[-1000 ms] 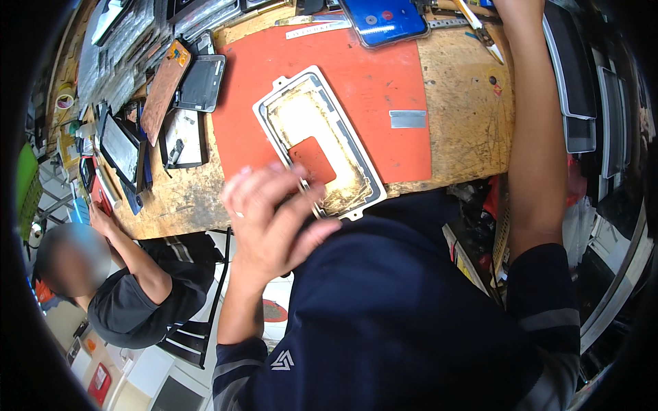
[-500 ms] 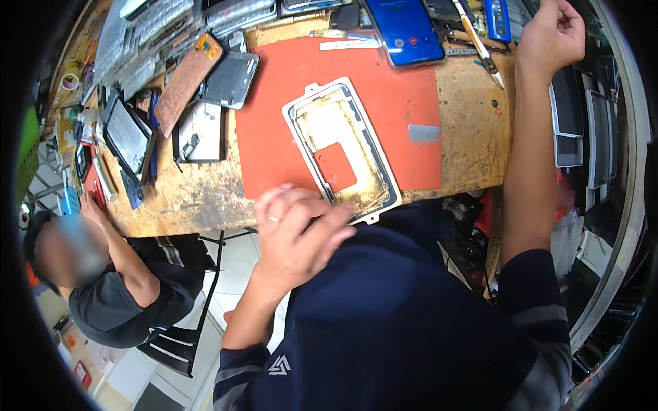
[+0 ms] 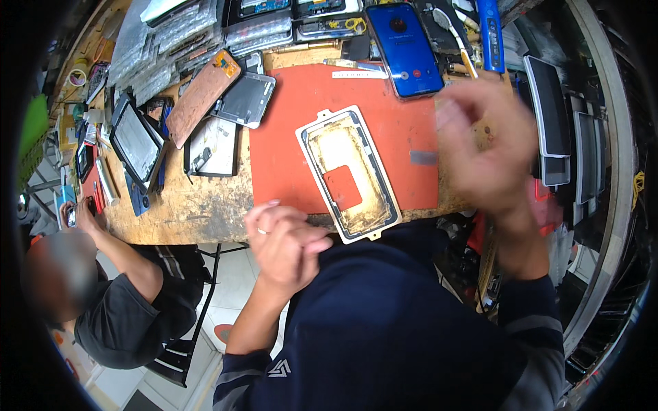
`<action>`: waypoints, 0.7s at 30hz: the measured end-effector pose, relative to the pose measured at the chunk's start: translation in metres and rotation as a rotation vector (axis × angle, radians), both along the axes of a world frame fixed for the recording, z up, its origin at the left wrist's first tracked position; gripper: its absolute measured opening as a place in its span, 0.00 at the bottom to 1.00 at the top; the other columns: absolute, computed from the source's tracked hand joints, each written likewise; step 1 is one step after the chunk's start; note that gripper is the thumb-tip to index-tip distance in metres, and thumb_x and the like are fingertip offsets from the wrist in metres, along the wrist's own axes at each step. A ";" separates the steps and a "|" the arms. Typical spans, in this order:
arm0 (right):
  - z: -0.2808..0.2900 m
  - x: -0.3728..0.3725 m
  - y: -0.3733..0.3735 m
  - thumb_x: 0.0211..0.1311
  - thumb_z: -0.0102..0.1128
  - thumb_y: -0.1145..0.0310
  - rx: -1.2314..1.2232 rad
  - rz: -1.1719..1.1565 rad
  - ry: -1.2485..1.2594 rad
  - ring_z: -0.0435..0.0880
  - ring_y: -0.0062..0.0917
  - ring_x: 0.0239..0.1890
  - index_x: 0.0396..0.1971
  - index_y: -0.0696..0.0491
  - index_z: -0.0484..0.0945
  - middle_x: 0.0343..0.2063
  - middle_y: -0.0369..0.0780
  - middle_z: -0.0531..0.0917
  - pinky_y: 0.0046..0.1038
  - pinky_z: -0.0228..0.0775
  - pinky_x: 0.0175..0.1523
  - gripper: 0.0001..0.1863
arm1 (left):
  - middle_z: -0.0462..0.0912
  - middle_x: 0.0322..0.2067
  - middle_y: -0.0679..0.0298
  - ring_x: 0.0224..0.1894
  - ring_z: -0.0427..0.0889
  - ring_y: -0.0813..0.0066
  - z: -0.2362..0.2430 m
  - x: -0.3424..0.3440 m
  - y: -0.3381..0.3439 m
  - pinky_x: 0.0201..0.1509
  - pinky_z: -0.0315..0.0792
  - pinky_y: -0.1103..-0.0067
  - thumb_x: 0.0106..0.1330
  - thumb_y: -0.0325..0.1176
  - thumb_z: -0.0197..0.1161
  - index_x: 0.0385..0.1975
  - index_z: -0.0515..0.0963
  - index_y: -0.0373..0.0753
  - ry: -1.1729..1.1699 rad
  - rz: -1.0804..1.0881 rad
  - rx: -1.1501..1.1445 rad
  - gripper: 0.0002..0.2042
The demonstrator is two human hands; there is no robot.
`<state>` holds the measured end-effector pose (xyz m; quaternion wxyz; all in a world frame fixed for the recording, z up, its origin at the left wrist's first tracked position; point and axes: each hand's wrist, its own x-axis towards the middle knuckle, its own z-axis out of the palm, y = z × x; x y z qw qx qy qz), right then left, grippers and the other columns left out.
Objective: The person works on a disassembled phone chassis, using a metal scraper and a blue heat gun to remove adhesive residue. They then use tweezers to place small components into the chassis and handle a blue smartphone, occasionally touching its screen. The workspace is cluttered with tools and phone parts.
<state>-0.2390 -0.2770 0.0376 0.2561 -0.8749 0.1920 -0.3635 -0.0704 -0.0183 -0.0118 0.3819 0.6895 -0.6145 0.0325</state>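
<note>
A pale rectangular frame (image 3: 365,192) with a gold-stained inside and a cutout lies tilted on the red mat (image 3: 277,157). Just left of its lower corner, my left hand (image 3: 286,250) has loosely bent fingers, with nothing visible in them. My right hand (image 3: 483,140) is motion-blurred over the mat's right side, beside a small silver strip (image 3: 421,157); its fingers are too smeared to read. A blue phone (image 3: 404,48) rests at the mat's top edge.
Loose phone panels (image 3: 195,96), dark frames (image 3: 137,137) and bagged parts (image 3: 164,41) crowd the back left. A brush (image 3: 462,51) and blue tool (image 3: 491,34) lie at the back right, screens (image 3: 548,109) beside them. A co-worker (image 3: 123,308) works at the lower left.
My right hand has swept down from the top right to over the mat. My left hand has drawn slightly away from the frame. The bench sits lower in view.
</note>
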 end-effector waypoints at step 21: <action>-0.029 0.039 0.047 0.63 0.71 0.53 -0.322 0.072 0.516 0.75 0.36 0.52 0.56 0.55 0.84 0.44 0.41 0.79 0.44 0.64 0.60 0.27 | 0.83 0.46 0.60 0.52 0.81 0.59 0.004 0.020 -0.048 0.66 0.68 0.59 0.66 0.26 0.70 0.48 0.85 0.38 -0.102 0.165 0.237 0.11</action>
